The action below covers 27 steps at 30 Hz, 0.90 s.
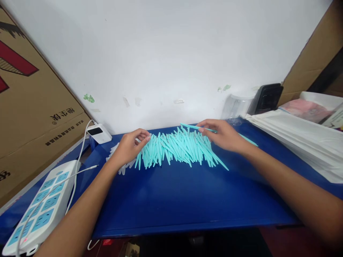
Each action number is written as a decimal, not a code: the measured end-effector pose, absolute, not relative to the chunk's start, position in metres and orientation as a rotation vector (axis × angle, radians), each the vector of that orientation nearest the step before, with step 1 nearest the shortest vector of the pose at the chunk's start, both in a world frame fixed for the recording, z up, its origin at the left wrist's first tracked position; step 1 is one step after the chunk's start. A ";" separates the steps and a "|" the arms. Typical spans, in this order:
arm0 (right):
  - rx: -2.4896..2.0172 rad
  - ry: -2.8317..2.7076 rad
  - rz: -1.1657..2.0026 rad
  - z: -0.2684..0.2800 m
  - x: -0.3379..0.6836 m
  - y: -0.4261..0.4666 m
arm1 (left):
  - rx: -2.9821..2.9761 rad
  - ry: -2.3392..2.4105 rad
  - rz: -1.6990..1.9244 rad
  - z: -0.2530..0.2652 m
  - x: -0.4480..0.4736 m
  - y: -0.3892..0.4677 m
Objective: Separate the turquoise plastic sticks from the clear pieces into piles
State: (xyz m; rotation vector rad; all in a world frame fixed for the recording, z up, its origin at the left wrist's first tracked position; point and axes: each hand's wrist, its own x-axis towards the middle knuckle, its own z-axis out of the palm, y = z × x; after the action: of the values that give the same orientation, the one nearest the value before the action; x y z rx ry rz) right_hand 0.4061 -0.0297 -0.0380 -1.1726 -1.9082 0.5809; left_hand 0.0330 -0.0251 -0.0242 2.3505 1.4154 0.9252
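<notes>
A heap of slim turquoise plastic sticks with tapered ends (182,146) lies across the blue table against the wall. At its left end lies a bunch of translucent whitish sticks (123,169), partly covered by my left hand (131,144). The thumb and index finger of that hand come together at the heap's left edge; what they pinch, if anything, I cannot make out. Above the heap's right end, my right hand (221,134) grips a turquoise stick (193,126) between thumb and fingers, its tip pointing left. Another turquoise length (249,140) shows behind my right wrist.
On the left are a white power strip (45,203) with cables, a white device with a dark display (99,133) and a large cardboard box (34,107). To the right stand a clear plastic container (237,107), a black object (268,98) and stacked white sheets or bags (297,142).
</notes>
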 end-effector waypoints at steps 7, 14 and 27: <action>-1.107 -2.018 0.771 -0.032 0.389 -0.046 | 2.233 1.248 0.874 -0.032 0.055 -0.037; -1.098 -2.077 0.672 -0.033 0.381 -0.052 | 2.116 1.228 0.914 -0.030 0.062 -0.043; -1.041 -2.072 0.684 -0.036 0.375 -0.056 | 2.094 1.188 0.890 -0.028 0.070 -0.050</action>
State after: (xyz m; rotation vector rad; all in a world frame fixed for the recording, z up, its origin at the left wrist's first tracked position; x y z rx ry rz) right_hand 0.3745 -0.0560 -0.0364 -1.0406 -2.0718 0.6842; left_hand 0.0700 -0.0501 -0.0284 2.0935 1.1882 0.8900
